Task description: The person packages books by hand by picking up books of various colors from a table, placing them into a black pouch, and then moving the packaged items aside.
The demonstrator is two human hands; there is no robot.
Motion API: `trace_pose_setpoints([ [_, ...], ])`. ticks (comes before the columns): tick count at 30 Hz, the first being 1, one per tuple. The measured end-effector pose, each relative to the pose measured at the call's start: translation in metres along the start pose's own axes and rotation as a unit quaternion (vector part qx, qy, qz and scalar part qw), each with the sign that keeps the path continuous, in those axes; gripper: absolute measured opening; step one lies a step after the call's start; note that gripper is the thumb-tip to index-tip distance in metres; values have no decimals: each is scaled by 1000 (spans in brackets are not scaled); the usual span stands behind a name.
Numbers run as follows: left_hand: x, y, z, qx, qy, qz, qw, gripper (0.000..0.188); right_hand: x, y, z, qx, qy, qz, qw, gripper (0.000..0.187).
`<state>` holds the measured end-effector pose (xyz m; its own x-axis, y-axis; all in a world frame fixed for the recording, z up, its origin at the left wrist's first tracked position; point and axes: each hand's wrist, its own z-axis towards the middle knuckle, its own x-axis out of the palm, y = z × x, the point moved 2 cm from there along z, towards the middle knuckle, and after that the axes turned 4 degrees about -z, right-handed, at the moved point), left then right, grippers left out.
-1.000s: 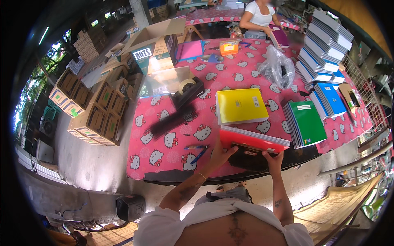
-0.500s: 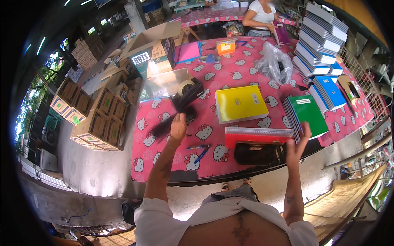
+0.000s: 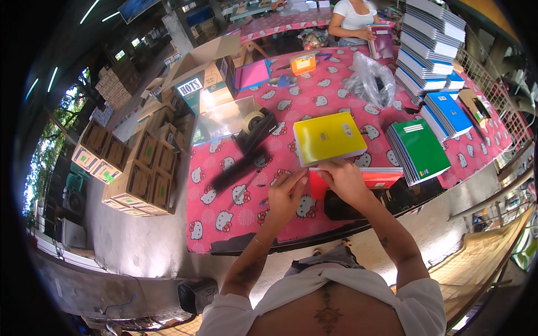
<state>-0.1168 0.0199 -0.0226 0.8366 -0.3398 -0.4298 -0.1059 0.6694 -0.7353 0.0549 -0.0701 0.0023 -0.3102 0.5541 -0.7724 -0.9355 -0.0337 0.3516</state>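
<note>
Both hands meet over the red notebooks [image 3: 376,178] near the tabletop's [image 3: 235,215] front edge: left hand [image 3: 286,193] and right hand [image 3: 343,178] rest fingers curled on the stack's left end, below the yellow notebooks [image 3: 329,138]; firmness of grip unclear.

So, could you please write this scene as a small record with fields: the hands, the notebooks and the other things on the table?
left hand: on the near left edge of the red stack
right hand: on top of the red stack
yellow stack: just behind the hands
green stack: right of the yellow stack
blue stack: behind the green stack
tape dispenser: left of the yellow stack
table: pink patterned cloth
another person: at the far side, holds a purple book
</note>
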Motion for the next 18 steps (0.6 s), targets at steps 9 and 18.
trace_pose_setpoints([
  [9,4,6,7,-8,13,-14,1000,16,-2,1,0,-16,-7,-4,1000,15],
  [18,-9,-5,32,94,93,139,981,24,-5,1,0,-20,18,1,1000,14],
])
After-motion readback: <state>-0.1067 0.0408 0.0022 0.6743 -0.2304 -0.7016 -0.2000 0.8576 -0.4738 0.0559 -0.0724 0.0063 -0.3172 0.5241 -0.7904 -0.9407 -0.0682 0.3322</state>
